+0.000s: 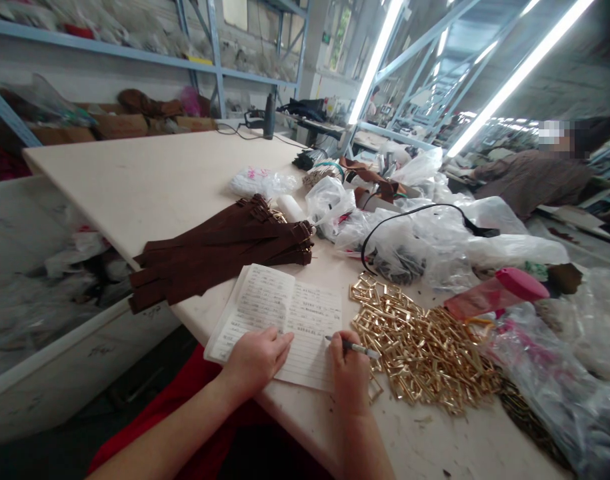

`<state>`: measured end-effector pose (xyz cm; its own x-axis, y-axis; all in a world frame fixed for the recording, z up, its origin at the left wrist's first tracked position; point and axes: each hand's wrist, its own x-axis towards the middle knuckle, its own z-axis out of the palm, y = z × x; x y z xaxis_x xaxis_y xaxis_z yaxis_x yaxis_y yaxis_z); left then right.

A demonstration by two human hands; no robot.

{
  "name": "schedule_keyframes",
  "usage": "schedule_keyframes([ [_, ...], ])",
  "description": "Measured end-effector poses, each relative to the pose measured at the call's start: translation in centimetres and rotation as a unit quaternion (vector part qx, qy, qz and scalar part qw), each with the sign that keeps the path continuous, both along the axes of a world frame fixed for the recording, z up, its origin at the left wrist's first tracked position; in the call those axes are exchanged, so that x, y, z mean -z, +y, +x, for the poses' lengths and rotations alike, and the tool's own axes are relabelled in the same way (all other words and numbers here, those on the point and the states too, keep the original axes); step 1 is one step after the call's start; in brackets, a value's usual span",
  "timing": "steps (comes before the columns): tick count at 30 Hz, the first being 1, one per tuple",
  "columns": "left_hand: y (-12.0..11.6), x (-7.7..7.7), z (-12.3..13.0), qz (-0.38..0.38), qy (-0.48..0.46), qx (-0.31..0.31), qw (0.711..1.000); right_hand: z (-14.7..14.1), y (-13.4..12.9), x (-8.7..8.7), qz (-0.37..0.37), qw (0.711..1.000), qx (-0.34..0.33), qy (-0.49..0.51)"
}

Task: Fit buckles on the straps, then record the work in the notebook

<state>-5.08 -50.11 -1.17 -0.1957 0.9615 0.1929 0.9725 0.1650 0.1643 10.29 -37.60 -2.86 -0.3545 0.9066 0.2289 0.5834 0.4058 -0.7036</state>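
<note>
My left hand (257, 360) lies flat on the left page of an open ruled notebook (305, 327) with handwritten lines, holding nothing. My right hand (349, 377) grips a silver-and-black pen (355, 347), its tip over the right page. Just right of that hand spreads a heap of gold metal rectangular buckles (425, 353). Beyond the notebook lies a stack of dark brown leather straps (219, 250) with metal buckles at their far ends, their tips hanging over the edge of the cream table (135, 180).
Plastic bags (415, 247) crowd the table's far right, beside a pink-capped bottle (495, 293). A large bag (549, 393) lies at the right. A person (529, 180) sits at the right. A white bin (59, 300) stands left of the table; shelves line the back.
</note>
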Motion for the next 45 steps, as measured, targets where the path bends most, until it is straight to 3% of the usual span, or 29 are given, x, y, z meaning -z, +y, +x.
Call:
schedule_keyframes([
  [45,0.00,0.00,-0.08,-0.001,-0.005,0.000,1.000,-0.07,-0.04,-0.07,0.013,0.999,0.015,0.027],
])
